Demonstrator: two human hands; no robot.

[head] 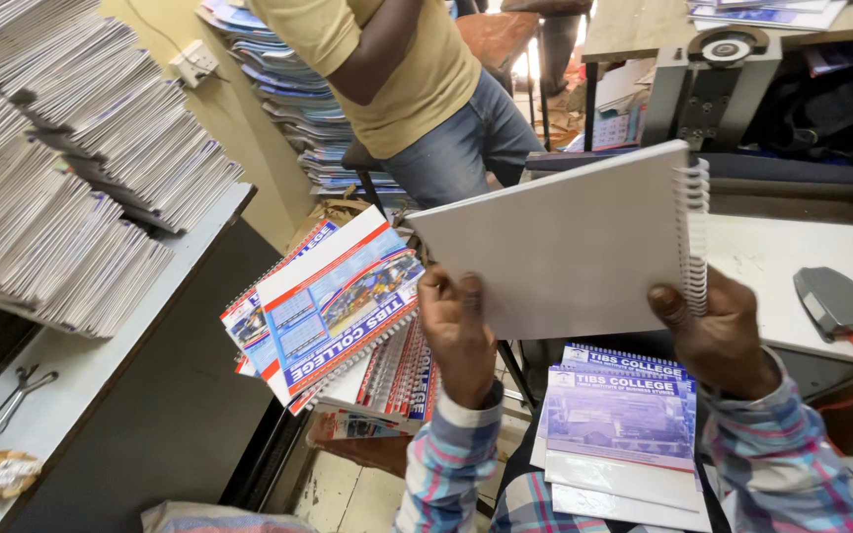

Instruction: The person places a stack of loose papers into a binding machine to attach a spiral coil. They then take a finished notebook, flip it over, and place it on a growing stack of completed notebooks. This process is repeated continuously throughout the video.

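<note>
Holding a white spiral notebook (570, 242) up in both hands.

Head view: I'm gripping its lower edge with my left hand (458, 331) and its coil side with my right hand (718, 336), both closed on it, above the purple-covered notebooks (622, 415) lying on my lap.

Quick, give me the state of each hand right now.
Left hand: closed on the lower edge of the white spiral-bound notebook.
Right hand: closed on the same notebook, fingers beside its wire spiral.
</note>
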